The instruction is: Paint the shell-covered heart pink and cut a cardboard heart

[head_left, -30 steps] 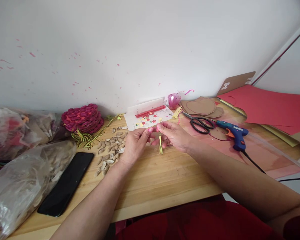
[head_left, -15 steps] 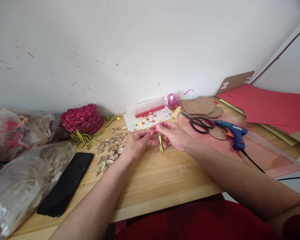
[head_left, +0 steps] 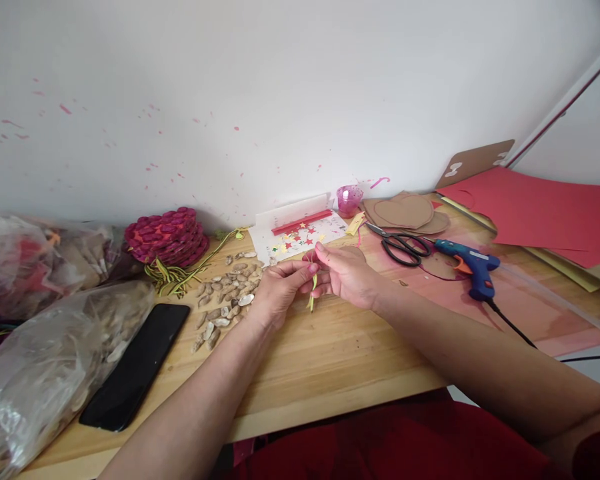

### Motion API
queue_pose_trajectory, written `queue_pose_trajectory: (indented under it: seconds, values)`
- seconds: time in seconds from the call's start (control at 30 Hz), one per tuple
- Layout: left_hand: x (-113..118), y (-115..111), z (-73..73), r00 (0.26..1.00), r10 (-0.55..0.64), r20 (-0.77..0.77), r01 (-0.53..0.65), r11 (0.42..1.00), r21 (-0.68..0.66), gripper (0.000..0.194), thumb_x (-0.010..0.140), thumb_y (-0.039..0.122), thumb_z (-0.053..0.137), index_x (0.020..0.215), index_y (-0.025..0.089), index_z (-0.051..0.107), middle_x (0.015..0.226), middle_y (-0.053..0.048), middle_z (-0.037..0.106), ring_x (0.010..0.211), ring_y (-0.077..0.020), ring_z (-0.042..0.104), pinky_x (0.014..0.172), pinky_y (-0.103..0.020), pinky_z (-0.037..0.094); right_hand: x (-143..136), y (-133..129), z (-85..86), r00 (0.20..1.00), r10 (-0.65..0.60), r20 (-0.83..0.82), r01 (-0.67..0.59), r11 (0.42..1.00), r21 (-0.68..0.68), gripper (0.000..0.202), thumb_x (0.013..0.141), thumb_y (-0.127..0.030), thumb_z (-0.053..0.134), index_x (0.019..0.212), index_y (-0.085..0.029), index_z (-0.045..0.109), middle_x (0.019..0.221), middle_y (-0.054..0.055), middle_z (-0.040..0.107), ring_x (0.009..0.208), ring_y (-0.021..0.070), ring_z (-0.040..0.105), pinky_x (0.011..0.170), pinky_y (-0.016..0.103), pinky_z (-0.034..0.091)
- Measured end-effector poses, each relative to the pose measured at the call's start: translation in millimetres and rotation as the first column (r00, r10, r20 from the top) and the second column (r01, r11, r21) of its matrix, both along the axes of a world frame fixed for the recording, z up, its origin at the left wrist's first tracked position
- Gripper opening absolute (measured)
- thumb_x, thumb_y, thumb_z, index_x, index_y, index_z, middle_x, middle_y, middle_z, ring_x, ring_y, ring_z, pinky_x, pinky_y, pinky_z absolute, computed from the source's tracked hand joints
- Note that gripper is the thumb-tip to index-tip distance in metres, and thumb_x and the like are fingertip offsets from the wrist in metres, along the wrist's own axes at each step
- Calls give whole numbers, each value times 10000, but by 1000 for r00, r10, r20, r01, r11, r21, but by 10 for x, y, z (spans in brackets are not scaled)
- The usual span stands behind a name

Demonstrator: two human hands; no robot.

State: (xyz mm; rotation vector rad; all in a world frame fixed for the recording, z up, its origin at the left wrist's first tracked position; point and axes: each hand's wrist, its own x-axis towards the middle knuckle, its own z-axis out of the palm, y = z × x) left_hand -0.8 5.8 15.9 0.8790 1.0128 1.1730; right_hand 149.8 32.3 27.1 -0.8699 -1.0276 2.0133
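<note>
Above the front middle of the table, my two hands meet around a short yellow-green cord whose loose end dangles below the fingers. My left hand is closed, thumb and forefinger pinching the cord near its upper part. My right hand is right beside it, closed, its thumb raised and its fingers curled against the same cord. A small dark pink patch shows between the fingertips; I cannot make out what it is. Left of my hands lie many peanut shells spread on the wooden table.
On the left are plastic bags, a black phone and a stack of magenta-painted shell pieces. White paper with stars lies behind; scissors, a blue glue gun, a pink cup and red sheets are right.
The cord has shifted slightly left, and my left thumb and forefinger now pinch it. My right thumb has lifted and straightened. The camera view has moved a little.
</note>
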Motion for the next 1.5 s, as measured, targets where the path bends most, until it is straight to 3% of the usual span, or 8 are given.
queue_pose_trajectory:
  seconds: [0.23,0.63,0.87,1.13,1.2,1.27,1.37,1.5]
  values:
    - [-48,19,10,988,150,20,-150,988,32,342,546,370,957,723,157,756,663,-16,696,584,-101,563,578,-234,418,26,22,21,998,62,-31,-65,995,-74,117,878,-73,581,952,-132,648,787,49,721,709,159,744,638,236,607]
    - [-120,40,15,998,16,-56,-14,999,35,347,633,424,905,690,158,690,611,-18,650,580,-139,577,616,-279,425,9,8,-43,978,117,175,-151,969,195,141,842,-262,652,774,-139,663,653,-11,610,490,72,532,454,188,451]
    - [-152,71,63,984,142,107,-151,985,82,364,563,334,953,659,169,643,680,43,608,521,-43,451,480,-185,346,21,-55,-30,959,218,183,-245,959,140,132,836,-255,558,732,-174,567,678,-2,614,499,85,524,432,184,428]
    - [-155,86,104,957,108,270,-119,993,23,389,569,298,961,720,158,631,796,7,671,722,-99,669,633,-181,544,30,-52,-23,878,319,357,-373,923,92,148,857,-247,475,722,-195,505,659,1,622,478,102,543,421,200,410]
    - [-165,94,98,949,140,282,-150,989,16,384,569,275,962,721,161,628,786,14,678,719,-97,678,676,-195,567,49,-25,-20,815,257,520,-382,913,146,171,868,-254,483,713,-197,527,669,4,626,473,110,543,417,217,394]
    - [-172,99,94,939,181,291,-190,982,2,394,551,263,969,716,164,626,779,18,686,749,-112,698,726,-216,584,63,0,-22,754,6,656,-309,885,347,159,875,-251,524,739,-193,583,690,9,636,514,116,551,465,233,403]
    - [-153,83,92,941,189,281,-193,981,-12,395,542,276,975,705,162,635,792,15,703,792,-128,714,791,-248,593,59,6,-33,736,-404,543,-147,688,711,118,882,-239,580,855,-189,683,767,32,686,663,145,590,599,262,444]
    - [-79,23,82,961,114,250,-116,993,-6,354,563,304,968,722,157,689,818,0,729,783,-121,697,796,-262,582,15,-46,-46,808,-458,371,-53,570,820,167,889,-274,620,989,-196,729,966,78,738,863,201,647,655,291,470]
